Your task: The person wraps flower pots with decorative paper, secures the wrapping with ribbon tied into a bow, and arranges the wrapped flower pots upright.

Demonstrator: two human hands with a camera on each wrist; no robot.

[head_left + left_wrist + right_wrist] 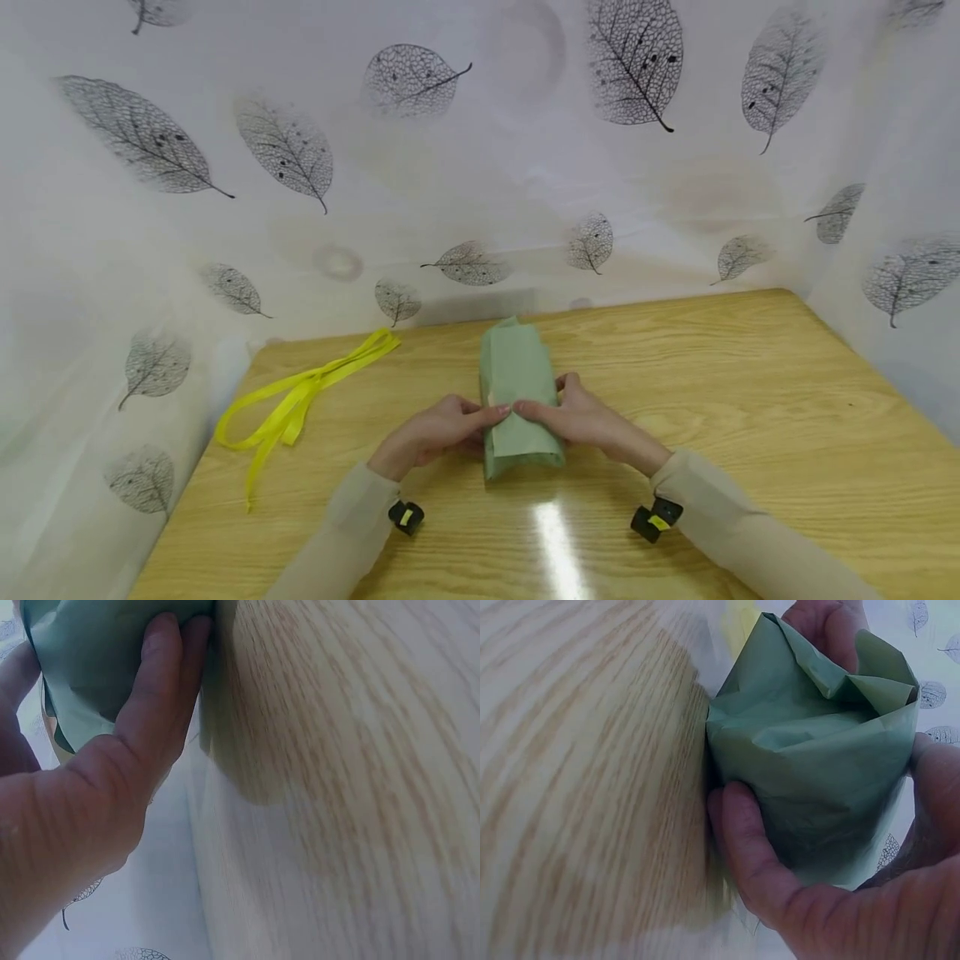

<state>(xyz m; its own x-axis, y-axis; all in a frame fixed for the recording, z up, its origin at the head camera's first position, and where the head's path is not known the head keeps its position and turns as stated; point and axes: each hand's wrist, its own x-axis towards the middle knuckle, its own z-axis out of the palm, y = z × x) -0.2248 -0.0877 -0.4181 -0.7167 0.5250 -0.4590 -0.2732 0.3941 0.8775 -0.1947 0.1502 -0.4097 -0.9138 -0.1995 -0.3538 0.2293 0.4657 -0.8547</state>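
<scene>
A parcel wrapped in green paper (517,367) lies lengthwise on the wooden table, between both hands. My left hand (450,425) grips its left side, thumb on top and fingers against the side. From the right, my right hand (581,412) holds it the same way, and the two thumbs nearly meet over the paper's top flap. In the right wrist view the near end of the green paper (817,750) is loosely folded and creased, with a gap between folds. What is inside the wrapping is hidden.
A looped yellow ribbon (300,392) lies at the left of the table (750,400). Behind the table hangs a pale sheet (480,167) printed with leaves, which also runs down both sides. A bright light reflection shows on the table in front of the parcel.
</scene>
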